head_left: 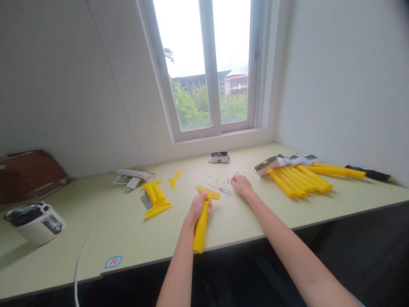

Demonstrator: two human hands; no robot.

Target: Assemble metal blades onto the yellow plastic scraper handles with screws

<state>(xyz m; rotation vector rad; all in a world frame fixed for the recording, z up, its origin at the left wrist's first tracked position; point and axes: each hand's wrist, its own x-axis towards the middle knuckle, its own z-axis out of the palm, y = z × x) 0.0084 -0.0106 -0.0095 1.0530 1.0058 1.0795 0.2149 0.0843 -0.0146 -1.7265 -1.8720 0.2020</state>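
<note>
My left hand [197,209] is wrapped around a yellow scraper [200,234], just below its wide head. The handle points toward the front edge of the table. My right hand [240,185] is on the tabletop with its fingertips pinched together beside several tiny screws [228,181]. Whatever is between those fingertips is too small to make out. Between my hands lies a small screwdriver [224,190] with a clear and red handle. To the left, more yellow scrapers [156,194] lie together, with a few small yellow plastic pieces [174,179] behind them.
Several yellow handles [295,181] lie in a row at right, near a black-gripped yellow tool [354,172]. A small box [219,157] sits below the window. Left are a power strip [134,175], white cable [83,251], white container [38,226] and brown bag [30,175].
</note>
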